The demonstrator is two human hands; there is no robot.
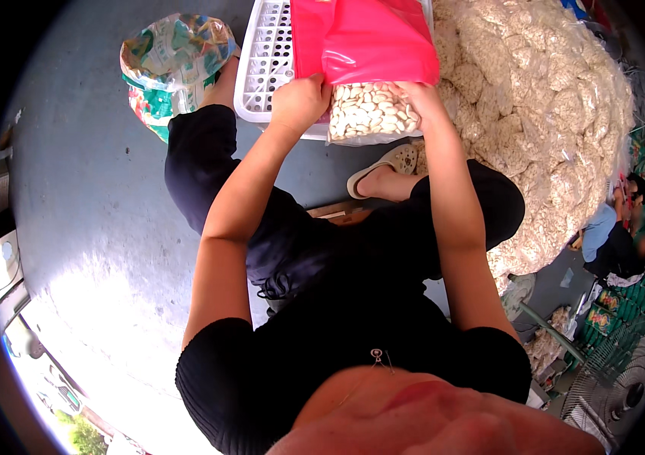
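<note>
My left hand (299, 104) is closed on the lower left edge of a glossy red plastic bag (379, 42). Out of the bag's mouth, toward me, sticks a clear pack of pale oval seeds (371, 114). At the opposite corner, my right hand (425, 105) grips where the red lip crosses the pack; its fingertips are partly hidden. Beneath both bags stands a white perforated plastic crate (255, 106). The far part of the pack is covered by the red plastic.
A colourful printed sack (174, 61) stands open left of the crate. To the right rises a large heap of clear bags with pale contents (538, 129). Another person (614, 239) sits farther right, by green packages. A fan (626, 387) stands at lower right.
</note>
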